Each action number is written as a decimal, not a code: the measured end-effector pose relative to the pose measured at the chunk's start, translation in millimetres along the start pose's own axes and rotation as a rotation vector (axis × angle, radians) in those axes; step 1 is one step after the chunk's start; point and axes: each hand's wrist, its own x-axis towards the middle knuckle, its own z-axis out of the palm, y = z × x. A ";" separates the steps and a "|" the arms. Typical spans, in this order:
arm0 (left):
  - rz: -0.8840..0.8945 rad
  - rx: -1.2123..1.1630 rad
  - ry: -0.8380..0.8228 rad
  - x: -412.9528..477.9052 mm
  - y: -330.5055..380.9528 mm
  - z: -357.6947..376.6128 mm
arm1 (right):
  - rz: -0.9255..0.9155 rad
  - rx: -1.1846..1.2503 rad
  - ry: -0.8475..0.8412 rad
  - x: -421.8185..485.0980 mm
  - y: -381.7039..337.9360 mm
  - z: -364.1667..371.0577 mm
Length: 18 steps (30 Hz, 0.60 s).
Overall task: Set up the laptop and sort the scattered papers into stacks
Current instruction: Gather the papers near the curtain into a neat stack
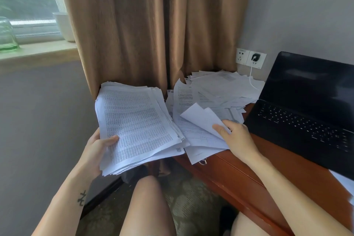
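My left grip (97, 151) clamped the stack (134, 120) off the bench's (258, 168) left edge, my right grip (235, 136) pinching a loose sheet (203, 119) just right of it.

Soft daylight enters from the window (28, 0) at upper left; the room is dim, edges bend, detail slightly soft.
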 end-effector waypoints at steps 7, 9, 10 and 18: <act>0.001 -0.016 -0.024 -2.4 -2.3 4.4 | -0.077 0.093 0.225 4.5 -14.7 -5.4; 0.003 -0.019 -0.031 -2.3 -2.6 5.5 | -0.063 0.168 0.246 5.3 -23.9 -7.0; 0.002 -0.022 -0.032 -2.4 -2.7 6.4 | -0.060 0.190 0.255 5.7 -28.4 -8.2; 0.014 -0.032 -0.058 -5.1 -1.2 19.4 | -0.073 0.400 0.386 27.2 -73.3 -12.8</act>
